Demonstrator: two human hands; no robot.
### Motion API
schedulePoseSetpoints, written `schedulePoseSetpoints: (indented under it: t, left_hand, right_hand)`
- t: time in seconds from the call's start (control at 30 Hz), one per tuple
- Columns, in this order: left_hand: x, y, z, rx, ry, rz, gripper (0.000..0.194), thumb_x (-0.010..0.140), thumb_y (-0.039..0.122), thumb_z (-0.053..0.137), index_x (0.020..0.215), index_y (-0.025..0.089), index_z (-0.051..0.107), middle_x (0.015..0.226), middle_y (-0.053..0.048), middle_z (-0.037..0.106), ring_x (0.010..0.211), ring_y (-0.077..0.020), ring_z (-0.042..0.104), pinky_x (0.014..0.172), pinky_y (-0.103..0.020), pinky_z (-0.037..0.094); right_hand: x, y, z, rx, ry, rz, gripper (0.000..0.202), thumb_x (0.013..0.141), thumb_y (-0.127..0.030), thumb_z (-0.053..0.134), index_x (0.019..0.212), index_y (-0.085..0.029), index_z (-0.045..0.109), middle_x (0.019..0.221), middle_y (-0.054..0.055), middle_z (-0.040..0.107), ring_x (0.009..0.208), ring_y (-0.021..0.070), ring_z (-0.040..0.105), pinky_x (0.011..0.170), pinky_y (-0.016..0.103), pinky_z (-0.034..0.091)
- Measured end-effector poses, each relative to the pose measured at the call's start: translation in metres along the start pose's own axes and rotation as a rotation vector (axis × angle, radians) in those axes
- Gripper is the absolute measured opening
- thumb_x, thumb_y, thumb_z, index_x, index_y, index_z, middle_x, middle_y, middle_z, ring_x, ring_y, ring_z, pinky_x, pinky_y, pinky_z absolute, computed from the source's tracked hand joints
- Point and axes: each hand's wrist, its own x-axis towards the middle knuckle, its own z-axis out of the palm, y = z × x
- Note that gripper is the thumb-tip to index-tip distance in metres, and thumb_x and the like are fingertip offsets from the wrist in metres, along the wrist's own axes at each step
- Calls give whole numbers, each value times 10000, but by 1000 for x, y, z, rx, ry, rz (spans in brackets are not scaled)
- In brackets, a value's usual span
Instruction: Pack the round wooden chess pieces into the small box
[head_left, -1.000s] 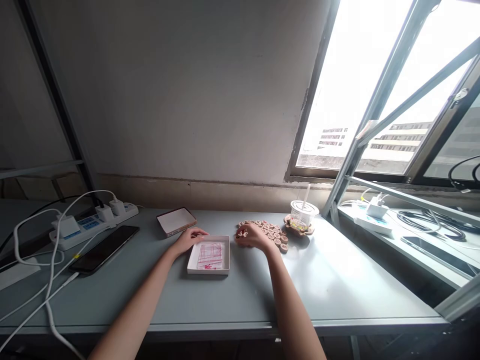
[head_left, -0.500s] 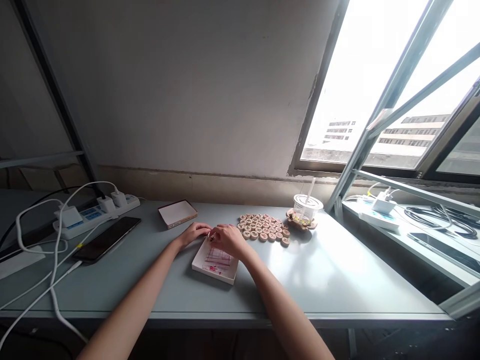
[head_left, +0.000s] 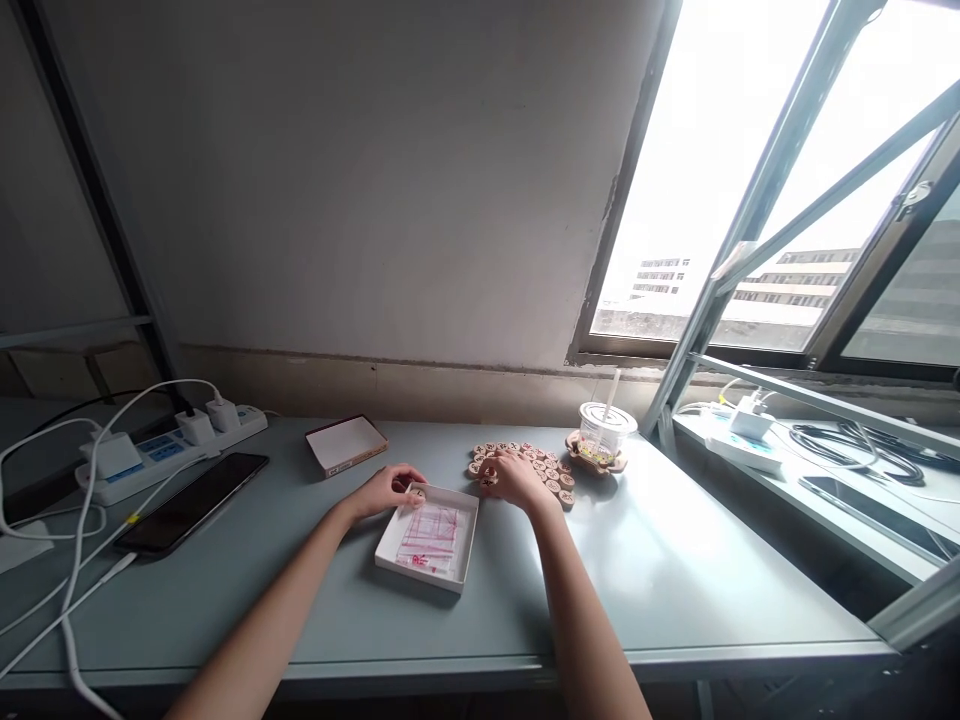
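Right hand (head_left: 514,478) at the wooden discs (head_left: 553,486)

Looks like the picking-out step — fingers bunched low, can't tell if they've got 1. Left thumb's over the white box (head_left: 420,577), grip unclear, 1 disc beside it. Lifting calls for a narrow pinch.

Single head-worn view, directed forward and down across the surface (head_left: 330,600) toward the wall (head_left: 390,180) and window (head_left: 720,200).
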Motion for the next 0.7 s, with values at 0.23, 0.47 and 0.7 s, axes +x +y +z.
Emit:
schedulePoseSetpoints:
  t: [0.23,0.47,0.7]
  left_hand:
    - [-1,-1,-1,-35,10,20,363,650,397,646,928,164,632,961,-80,616,874,-217,551,773,-315,424]
    - [-2,1,-2,-42,-8,18,308,682,376,619,899,160,649,969,-79,613,868,-207,555,758,-296,423]
    - [4,-8,-3,-43,-25,50,333,729,423,571,914,157,646,940,-76,636,889,-220,567,789,-308,423]
  right_hand:
    - [2,-3,-3,79,42,-78,209,658,-195,694,861,-242,689,858,22,662,802,173,577,667,236,388]
    - [0,1,-5,119,35,-40,108,659,-193,687,765,-218,689,793,26,638,711,150,552,618,235,367]
    - [6,-56,10,197,79,-375,167,753,-287,645,913,-241,653,789,-6,622,704,114,534,678,231,329]
